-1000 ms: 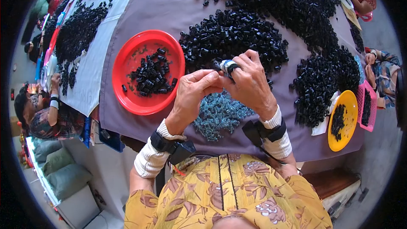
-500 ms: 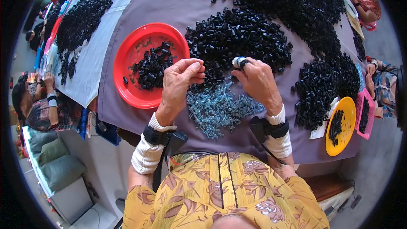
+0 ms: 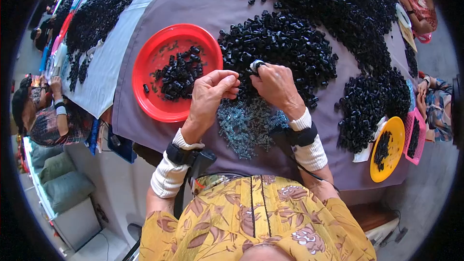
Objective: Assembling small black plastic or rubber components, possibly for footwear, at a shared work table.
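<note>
A red plate (image 3: 138,79) holds black pieces (image 3: 176,75); your left hand (image 3: 211,92) hides some rim, thumb and fingertips together, any contents unclear. Blue bits (image 3: 244,125) lie between your wrists. Your right hand (image 3: 278,84) curls beside heaped black tubes (image 3: 285,38), grip hidden.

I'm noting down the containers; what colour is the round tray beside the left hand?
The round tray is red, showing best in the head view.
</note>
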The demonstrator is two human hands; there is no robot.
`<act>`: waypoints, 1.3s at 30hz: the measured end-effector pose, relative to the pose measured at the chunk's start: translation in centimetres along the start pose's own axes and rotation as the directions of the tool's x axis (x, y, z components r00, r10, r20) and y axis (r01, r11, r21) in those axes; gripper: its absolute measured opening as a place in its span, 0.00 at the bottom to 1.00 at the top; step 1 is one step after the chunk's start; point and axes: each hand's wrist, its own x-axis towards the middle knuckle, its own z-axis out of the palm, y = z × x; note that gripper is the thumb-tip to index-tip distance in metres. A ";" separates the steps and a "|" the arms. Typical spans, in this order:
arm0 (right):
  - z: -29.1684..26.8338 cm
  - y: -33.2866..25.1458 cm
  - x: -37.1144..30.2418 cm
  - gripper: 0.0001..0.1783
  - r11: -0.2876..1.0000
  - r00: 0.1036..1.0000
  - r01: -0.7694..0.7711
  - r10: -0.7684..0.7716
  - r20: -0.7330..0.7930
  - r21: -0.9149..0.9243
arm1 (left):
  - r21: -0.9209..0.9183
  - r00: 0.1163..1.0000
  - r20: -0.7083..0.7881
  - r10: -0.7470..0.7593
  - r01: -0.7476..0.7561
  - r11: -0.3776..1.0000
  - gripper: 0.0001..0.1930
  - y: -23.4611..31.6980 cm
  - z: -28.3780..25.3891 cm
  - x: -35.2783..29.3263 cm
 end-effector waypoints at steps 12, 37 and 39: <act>-3.1 -2.0 -2.9 0.08 0.657 0.972 -0.007 0.180 -0.148 0.754 | -0.231 0.991 0.115 0.072 -0.044 0.972 0.12 -0.2 2.8 -0.4; -4.6 0.4 -3.2 0.18 0.964 0.952 0.197 -0.145 -0.270 0.177 | 0.034 0.970 0.230 -0.080 0.074 0.997 0.11 0.9 4.0 -0.5; -4.4 0.5 -3.3 0.18 0.961 0.953 0.207 -0.157 -0.258 0.182 | 0.057 0.961 0.269 -0.067 0.054 0.997 0.12 0.8 3.9 -0.5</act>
